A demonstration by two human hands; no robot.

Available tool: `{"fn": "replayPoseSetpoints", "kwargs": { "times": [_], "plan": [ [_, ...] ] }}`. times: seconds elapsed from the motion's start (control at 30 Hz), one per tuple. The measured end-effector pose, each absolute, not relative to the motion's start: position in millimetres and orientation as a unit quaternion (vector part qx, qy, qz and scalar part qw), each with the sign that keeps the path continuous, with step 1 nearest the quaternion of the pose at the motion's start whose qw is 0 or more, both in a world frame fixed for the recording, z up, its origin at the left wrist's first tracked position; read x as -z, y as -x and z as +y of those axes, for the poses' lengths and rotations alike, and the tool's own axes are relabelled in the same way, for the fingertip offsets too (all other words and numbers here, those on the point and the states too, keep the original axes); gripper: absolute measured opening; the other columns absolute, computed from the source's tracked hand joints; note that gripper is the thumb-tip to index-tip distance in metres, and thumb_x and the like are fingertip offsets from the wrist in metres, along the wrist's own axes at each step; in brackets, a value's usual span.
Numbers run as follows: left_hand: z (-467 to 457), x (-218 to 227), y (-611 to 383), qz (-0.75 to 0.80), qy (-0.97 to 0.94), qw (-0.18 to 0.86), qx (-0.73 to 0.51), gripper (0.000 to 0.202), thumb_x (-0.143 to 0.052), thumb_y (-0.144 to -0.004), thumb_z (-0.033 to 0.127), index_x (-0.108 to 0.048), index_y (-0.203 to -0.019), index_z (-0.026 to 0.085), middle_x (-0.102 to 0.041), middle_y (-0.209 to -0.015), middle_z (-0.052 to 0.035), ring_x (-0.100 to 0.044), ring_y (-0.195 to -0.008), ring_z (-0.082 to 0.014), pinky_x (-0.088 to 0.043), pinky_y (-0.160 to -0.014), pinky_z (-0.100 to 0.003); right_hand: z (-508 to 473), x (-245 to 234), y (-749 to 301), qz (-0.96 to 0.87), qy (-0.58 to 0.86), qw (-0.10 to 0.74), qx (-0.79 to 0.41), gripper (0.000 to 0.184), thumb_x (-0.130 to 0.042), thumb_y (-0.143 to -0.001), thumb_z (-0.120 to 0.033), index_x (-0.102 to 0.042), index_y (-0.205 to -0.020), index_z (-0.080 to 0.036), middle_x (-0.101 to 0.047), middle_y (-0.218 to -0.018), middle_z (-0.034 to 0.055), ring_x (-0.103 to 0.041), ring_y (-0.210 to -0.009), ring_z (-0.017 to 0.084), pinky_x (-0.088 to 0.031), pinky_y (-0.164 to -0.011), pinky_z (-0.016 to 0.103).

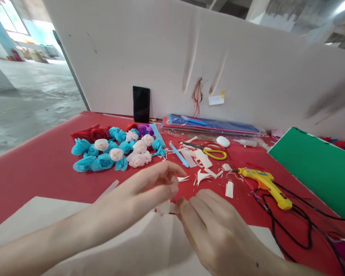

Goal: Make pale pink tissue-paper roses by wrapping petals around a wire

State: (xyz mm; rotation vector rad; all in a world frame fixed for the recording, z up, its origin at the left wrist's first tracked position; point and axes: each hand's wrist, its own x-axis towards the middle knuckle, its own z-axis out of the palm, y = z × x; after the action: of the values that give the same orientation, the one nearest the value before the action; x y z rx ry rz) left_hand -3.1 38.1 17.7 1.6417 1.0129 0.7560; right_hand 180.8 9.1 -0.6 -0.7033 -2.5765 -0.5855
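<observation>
My right hand [215, 226] is closed, its thumb and forefinger pinching a small piece of pale paper [166, 208]. Just above that piece hovers my left hand [149, 188], with its fingers curved and apart and no object visible in them. Under both hands lies a large pale sheet [138, 245]. Beyond them are white paper scraps [202, 158] and a pair of scissors [205, 148] with red and yellow handles. A yellow glue gun [266, 184] rests to the right of my right hand.
Blue, white, red and purple paper flowers [116, 147] cluster at the left on the red tabletop [46, 165]. A phone [141, 104] leans on the back panel [117, 57]. Packed coloured sheets [212, 124], a blue pen [179, 154], black cable [276, 226] and green board [319, 172] lie around.
</observation>
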Motion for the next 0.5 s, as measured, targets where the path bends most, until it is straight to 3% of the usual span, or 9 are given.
{"fn": "replayPoseSetpoints", "kwargs": {
  "times": [0.13, 0.33, 0.5],
  "plan": [
    [42.8, -23.4, 9.5, 0.451, -0.664, 0.482, -0.351, 0.014, -0.053, -0.090, 0.035, -0.065, -0.087, 0.029, -0.064, -0.087, 0.0047, -0.061, -0.089, -0.0171, -0.049, -0.072, -0.020, 10.0, -6.2, -184.4, -0.924, 0.302, 0.226, 0.058, 0.030, -0.037, -0.082, 0.003, -0.060, -0.072, -0.015, -0.060, -0.063, 0.0034, -0.048, -0.053, 0.017, -0.037, -0.052, 0.031],
    [41.7, -30.1, 16.4, 0.382, -0.717, 0.480, -0.329, 0.021, -0.051, -0.088, 0.027, -0.069, -0.077, 0.028, -0.068, -0.076, 0.0067, -0.063, -0.075, -0.0134, -0.049, -0.067, -0.015, 12.0, -18.3, -189.1, -0.898, 0.333, 0.250, -0.143, 0.031, -0.038, -0.098, -0.012, -0.063, -0.082, -0.018, -0.067, -0.072, 0.0010, -0.062, -0.067, 0.015, -0.048, -0.072, 0.026],
    [40.9, -38.7, 14.7, 0.377, -0.680, 0.560, -0.284, 0.023, -0.055, -0.084, 0.022, -0.071, -0.069, 0.028, -0.071, -0.070, 0.0115, -0.062, -0.069, -0.0073, -0.045, -0.063, -0.006, 21.7, -28.4, -194.3, -0.898, 0.270, 0.209, -0.277, 0.020, -0.045, -0.098, -0.014, -0.064, -0.092, -0.014, -0.071, -0.090, 0.0026, -0.064, -0.085, 0.011, -0.047, -0.081, 0.018]
  ]
}}
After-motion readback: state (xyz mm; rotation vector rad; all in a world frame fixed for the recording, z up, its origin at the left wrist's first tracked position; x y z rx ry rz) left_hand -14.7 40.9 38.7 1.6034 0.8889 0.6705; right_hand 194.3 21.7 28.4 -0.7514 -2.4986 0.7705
